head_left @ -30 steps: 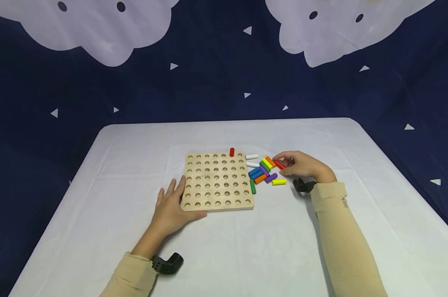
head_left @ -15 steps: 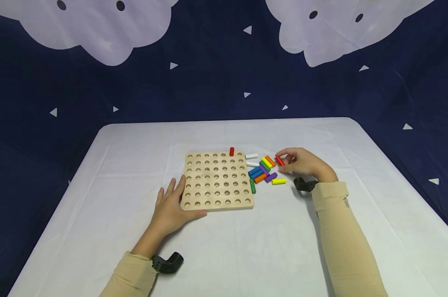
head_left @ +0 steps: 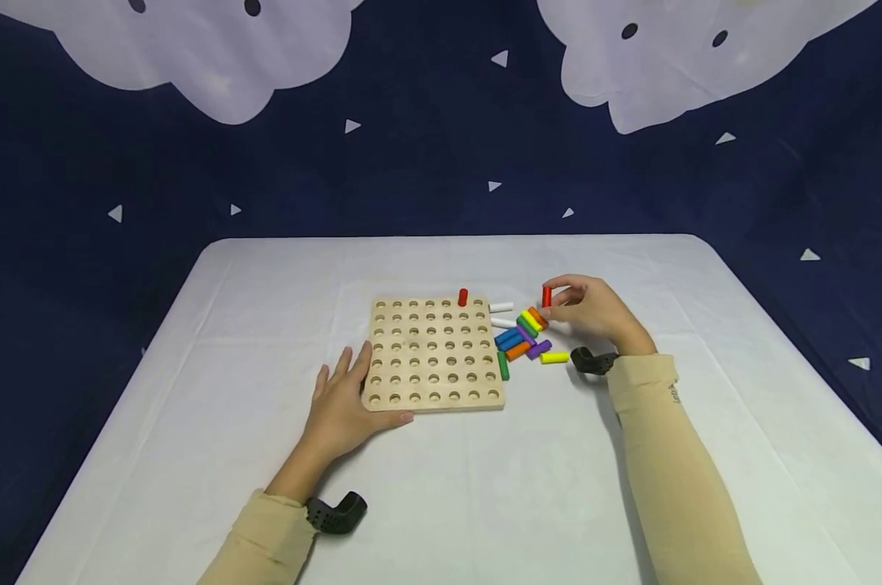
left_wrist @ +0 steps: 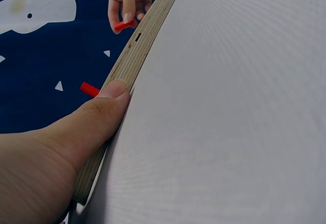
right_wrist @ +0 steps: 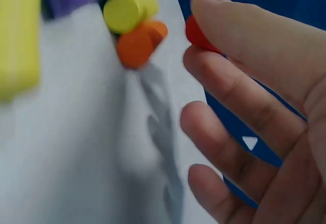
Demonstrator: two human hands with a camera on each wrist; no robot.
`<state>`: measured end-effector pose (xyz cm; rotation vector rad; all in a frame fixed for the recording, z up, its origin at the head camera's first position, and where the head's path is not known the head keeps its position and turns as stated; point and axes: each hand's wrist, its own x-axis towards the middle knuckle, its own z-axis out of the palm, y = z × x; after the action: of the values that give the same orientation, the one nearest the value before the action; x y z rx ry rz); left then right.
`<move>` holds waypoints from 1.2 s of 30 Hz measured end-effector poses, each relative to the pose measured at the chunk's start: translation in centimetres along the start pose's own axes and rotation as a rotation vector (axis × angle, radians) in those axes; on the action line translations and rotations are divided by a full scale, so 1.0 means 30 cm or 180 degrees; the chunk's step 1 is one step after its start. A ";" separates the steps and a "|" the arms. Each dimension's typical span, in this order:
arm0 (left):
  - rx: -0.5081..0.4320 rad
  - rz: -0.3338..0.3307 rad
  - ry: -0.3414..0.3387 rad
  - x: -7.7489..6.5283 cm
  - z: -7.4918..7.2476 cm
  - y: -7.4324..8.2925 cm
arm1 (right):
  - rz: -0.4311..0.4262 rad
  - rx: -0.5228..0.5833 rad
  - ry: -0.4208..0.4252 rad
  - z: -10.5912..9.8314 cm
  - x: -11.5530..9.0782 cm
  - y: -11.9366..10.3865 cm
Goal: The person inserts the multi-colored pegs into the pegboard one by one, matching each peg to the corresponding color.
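Pegboard (head_left: 441,355) flat on the worktop (head_left: 455,496), and the left hand (head_left: 341,414) braces it, fingers spread along the left edge, thumb laid straight against the near one; light, even pressure there should stop it sliding. Across to the right hand (head_left: 594,313), thumb and finger in a neat pinch! Loose pegs (head_left: 518,351) bunch right beside the board, so any crossing wants height to avoid scattering them. One standing red peg (head_left: 463,297) is up in the far row; the pinched red peg (head_left: 546,297), raised beyond the pile, looks roughly upright, best kept so, lower end free.
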<state>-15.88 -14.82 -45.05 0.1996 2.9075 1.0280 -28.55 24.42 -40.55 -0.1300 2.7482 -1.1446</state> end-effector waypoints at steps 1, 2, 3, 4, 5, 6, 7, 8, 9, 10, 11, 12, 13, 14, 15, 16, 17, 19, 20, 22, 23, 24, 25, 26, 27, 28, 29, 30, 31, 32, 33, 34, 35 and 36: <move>-0.0003 0.0004 0.0002 0.000 0.000 0.001 | -0.0018 0.0007 0.0035 0.008 0.004 -0.008; -0.0003 0.0005 0.0006 0.000 0.000 0.002 | -0.0031 0.0047 0.0064 0.018 0.007 -0.019; -0.0003 0.0000 0.0006 0.000 0.000 0.003 | -0.0051 0.0073 0.0087 0.028 0.011 -0.030; -0.0004 -0.0001 0.0010 0.000 0.000 0.003 | -0.0070 0.0094 0.0094 0.039 0.016 -0.041; -0.0008 -0.0001 0.0012 0.000 -0.001 0.004 | -0.0086 0.0125 0.0089 0.050 0.021 -0.053; -0.0010 -0.0004 0.0015 -0.001 -0.001 0.004 | -0.0107 0.0157 0.0085 0.061 0.027 -0.066; -0.0008 -0.0002 0.0018 0.000 -0.002 0.006 | -0.0127 0.0175 0.0060 0.071 0.032 -0.079; -0.0004 0.0001 0.0020 0.000 -0.002 0.006 | -0.0144 0.0203 0.0051 0.082 0.038 -0.091; -0.0001 0.0004 0.0020 0.001 -0.002 0.006 | -0.0168 0.0211 0.0038 0.091 0.044 -0.103; 0.0001 0.0007 0.0021 0.001 -0.001 0.007 | -0.0182 0.0230 0.0038 0.101 0.051 -0.115; 0.0005 0.0008 0.0023 0.002 -0.001 0.006 | -0.0213 0.0226 0.0046 0.111 0.058 -0.127; 0.0008 0.0007 0.0027 0.002 -0.001 0.006 | -0.0256 0.0202 0.0054 0.120 0.065 -0.137; 0.0005 0.0008 0.0030 0.002 -0.001 0.006 | -0.0299 0.0172 0.0051 0.130 0.073 -0.146; 0.0006 0.0008 0.0032 0.002 -0.001 0.005 | -0.0348 0.0144 0.0067 0.141 0.080 -0.155; 0.0000 0.0005 0.0035 0.002 -0.001 0.005 | -0.0392 0.0125 0.0070 0.151 0.087 -0.163; 0.0000 0.0003 0.0035 0.001 -0.002 0.004 | -0.0421 0.0114 0.0070 0.162 0.092 -0.171; -0.0002 0.0002 0.0035 0.001 -0.002 0.004 | -0.0453 0.0101 0.0061 0.172 0.099 -0.177; -0.0002 0.0000 0.0032 -0.001 -0.003 0.002 | -0.0500 0.0122 0.0023 0.193 0.109 -0.187; 0.0001 -0.0004 0.0032 -0.001 -0.004 0.001 | -0.0514 0.0125 0.0013 0.202 0.113 -0.193; 0.0004 -0.0007 0.0036 -0.002 -0.005 0.000 | -0.0518 0.0135 -0.0003 0.218 0.120 -0.201; 0.0003 -0.0007 0.0039 -0.002 -0.005 0.000 | -0.0525 0.0123 0.0002 0.224 0.124 -0.204; 0.0004 -0.0003 0.0042 -0.002 -0.005 0.000 | -0.0530 0.0113 0.0007 0.228 0.125 -0.207; 0.0001 0.0000 0.0045 -0.002 -0.005 0.001 | -0.0532 0.0103 0.0016 0.232 0.127 -0.211; -0.0002 0.0002 0.0046 -0.002 -0.005 0.001 | -0.0527 0.0100 0.0020 0.235 0.127 -0.215; -0.0005 0.0005 0.0049 -0.002 -0.005 0.001 | -0.0525 0.0098 0.0028 0.238 0.128 -0.217; -0.0009 0.0006 0.0049 -0.001 -0.005 0.001 | -0.0523 0.0096 0.0036 0.240 0.129 -0.221; -0.0012 0.0003 0.0049 -0.001 -0.005 0.001 | -0.0526 0.0087 0.0040 0.242 0.129 -0.223; -0.0012 0.0003 0.0049 -0.001 -0.004 0.001 | -0.0544 0.0055 0.0045 0.243 0.129 -0.224; -0.0013 0.0000 0.0051 -0.001 -0.004 0.001 | -0.0564 0.0016 0.0049 0.244 0.131 -0.224; -0.0013 -0.0003 0.0051 0.000 -0.004 0.000 | -0.0585 -0.0020 0.0053 0.245 0.131 -0.225; -0.0007 -0.0002 0.0051 0.000 -0.004 0.000 | -0.0605 -0.0063 0.0066 0.245 0.130 -0.225; -0.0001 -0.0005 0.0053 0.000 -0.003 -0.001 | -0.0622 -0.0092 0.0081 0.246 0.131 -0.225; 0.0005 -0.0005 0.0057 0.000 -0.003 -0.002 | -0.0644 -0.0126 0.0096 0.247 0.131 -0.224; 0.0007 -0.0004 0.0064 0.000 -0.003 -0.003 | -0.0663 -0.0151 0.0110 0.249 0.132 -0.224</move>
<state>-15.89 -14.94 -45.02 0.1885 2.9264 1.0328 -30.97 13.93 -41.40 -0.4151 2.8470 -1.1391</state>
